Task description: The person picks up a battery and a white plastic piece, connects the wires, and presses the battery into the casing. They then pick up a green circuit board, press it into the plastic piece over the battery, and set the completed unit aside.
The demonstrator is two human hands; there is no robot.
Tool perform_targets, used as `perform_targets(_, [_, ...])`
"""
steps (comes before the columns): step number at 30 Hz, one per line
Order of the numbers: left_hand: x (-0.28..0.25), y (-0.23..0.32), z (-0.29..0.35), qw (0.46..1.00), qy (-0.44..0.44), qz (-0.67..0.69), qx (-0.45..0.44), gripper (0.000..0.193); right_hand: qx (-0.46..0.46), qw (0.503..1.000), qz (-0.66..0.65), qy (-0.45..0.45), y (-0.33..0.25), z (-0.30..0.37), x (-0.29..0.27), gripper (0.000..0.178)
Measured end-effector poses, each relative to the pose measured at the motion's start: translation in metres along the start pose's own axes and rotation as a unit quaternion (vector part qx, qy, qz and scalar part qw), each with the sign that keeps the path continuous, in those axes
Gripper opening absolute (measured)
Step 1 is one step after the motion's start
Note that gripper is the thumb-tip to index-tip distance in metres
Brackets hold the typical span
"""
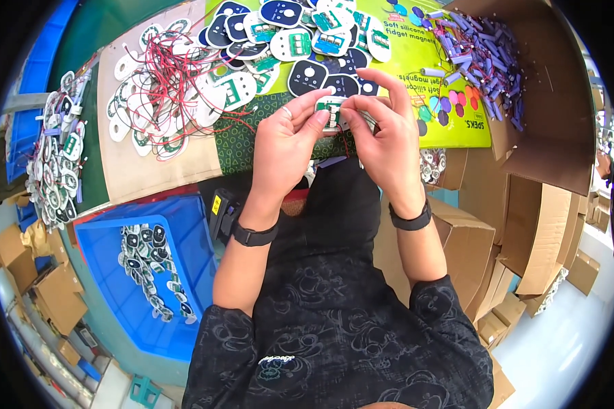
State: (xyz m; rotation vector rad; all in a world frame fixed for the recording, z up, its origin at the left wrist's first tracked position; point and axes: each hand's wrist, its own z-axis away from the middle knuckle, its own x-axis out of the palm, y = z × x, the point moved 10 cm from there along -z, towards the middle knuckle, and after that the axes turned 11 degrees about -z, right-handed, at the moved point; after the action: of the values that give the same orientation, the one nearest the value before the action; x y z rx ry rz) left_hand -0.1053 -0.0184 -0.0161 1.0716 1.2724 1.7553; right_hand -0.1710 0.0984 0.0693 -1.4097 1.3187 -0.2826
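Watching the worktable (239, 153): I see it spread from 10 to 2 o'clock, under dark-green, beige and lime coverings
Blue bin (191, 242): at 8 o'clock from me, below the table edge, dark and white pieces inside
Cardboard box (552, 123): at 2 o'clock, purple cylinders (481, 58) heaped at its mouth
Wired discs (167, 102): at 10 o'clock, white, tangled in red leads
Oval plates (280, 44): a heap at 12 o'clock, dark-blue and green-and-white faces showing
Left hand (280, 146): at 11 o'clock, thumb and fingers gripping the circuit piece (331, 114) by its left side
Right hand (392, 140): towards 2 o'clock, thumb and forefinger closed on the right edge, another finger raised
Circuit piece: at 12 o'clock, between both hands, just below the plates
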Motion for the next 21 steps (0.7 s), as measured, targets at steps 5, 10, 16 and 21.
perform_targets(5, [0.003, 0.001, 0.0, 0.999, 0.01, -0.037, 0.006, 0.032, 0.004, 0.999, -0.029, -0.013, 0.003, -0.002, 0.002, 0.008])
perform_targets(10, [0.004, 0.0, -0.003, 1.0, -0.005, -0.028, 0.005, 0.033, -0.016, 0.999, -0.045, -0.008, -0.001, -0.001, 0.003, 0.008])
perform_targets(16, [0.001, 0.003, 0.004, 0.999, 0.027, 0.03, -0.009, 0.031, 0.041, 0.991, -0.126, -0.003, 0.012, 0.01, -0.01, 0.01])
perform_targets(21, [0.001, 0.034, 0.025, 0.998, 0.047, -0.031, 0.008, 0.03, 0.153, 0.948, -0.279, 0.004, 0.014, 0.03, -0.025, 0.024])
